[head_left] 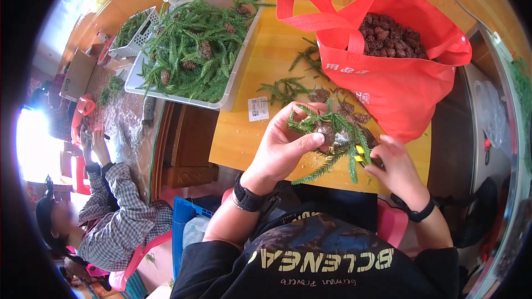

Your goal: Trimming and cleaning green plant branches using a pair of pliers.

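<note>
My left hand pinches a brown pine cone with green artificial pine sprigs fanned around it, just above the yellow table. My right hand is closed at the right side of the sprigs, around a small yellow-and-black tool whose kind I cannot make out. Its tip reaches in among the green needles. Several loose pine cones lie on the table behind my hands, beside loose green sprigs.
A red bag full of small pine cones stands back right. A translucent bin heaped with sprigs and cones is back left. A white label lies between. Another person in a checked shirt works at a table on the left.
</note>
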{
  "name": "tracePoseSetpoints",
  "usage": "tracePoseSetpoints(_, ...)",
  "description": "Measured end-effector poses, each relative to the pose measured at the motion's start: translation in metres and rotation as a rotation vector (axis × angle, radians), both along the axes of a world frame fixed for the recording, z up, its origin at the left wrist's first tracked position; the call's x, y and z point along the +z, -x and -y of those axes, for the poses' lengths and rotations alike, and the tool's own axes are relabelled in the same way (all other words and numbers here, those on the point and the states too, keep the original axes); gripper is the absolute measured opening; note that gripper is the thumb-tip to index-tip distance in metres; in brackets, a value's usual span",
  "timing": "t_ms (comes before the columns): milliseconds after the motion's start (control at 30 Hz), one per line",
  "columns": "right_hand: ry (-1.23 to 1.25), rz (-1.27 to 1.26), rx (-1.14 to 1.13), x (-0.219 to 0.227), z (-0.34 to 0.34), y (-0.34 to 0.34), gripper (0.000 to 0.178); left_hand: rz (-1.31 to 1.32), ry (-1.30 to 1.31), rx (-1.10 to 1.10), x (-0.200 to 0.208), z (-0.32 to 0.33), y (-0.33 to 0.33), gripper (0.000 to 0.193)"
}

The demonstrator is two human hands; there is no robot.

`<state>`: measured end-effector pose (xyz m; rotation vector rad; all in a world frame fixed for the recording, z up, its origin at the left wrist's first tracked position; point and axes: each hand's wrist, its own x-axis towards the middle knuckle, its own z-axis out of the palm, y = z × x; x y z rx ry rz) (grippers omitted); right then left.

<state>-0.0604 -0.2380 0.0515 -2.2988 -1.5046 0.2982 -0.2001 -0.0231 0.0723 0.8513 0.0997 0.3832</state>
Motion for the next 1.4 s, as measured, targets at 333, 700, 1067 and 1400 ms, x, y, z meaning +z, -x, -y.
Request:
tracePoseSetpoints(333,-0.484,-0.557,0.161,0.075,-0.065,0.003,0.026,-0.069,-0.228,-0.088,-0.005,0.005,-0.005,0.032)
tracePoseSetpoints(700,-0.358,-0.601,0.111,0.067,-0.078,0.007,0.021,-0.056,-0.380,0.058,-0.007,0.006,-0.005,0.027)
tracePoseSetpoints(1067,-0.363,-0.495,0.114,0.071,-0.084,0.010,0.032,-0.136,-0.357,0.020,0.000,0.001,-0.001,0.029)
tracePoseSetpoints(1400,-0.327,-0.589,0.030,0.074,-0.049,0.006,0.044,-0.200,-0.577,0.099,0.048,-0.053,0.044,0.030)
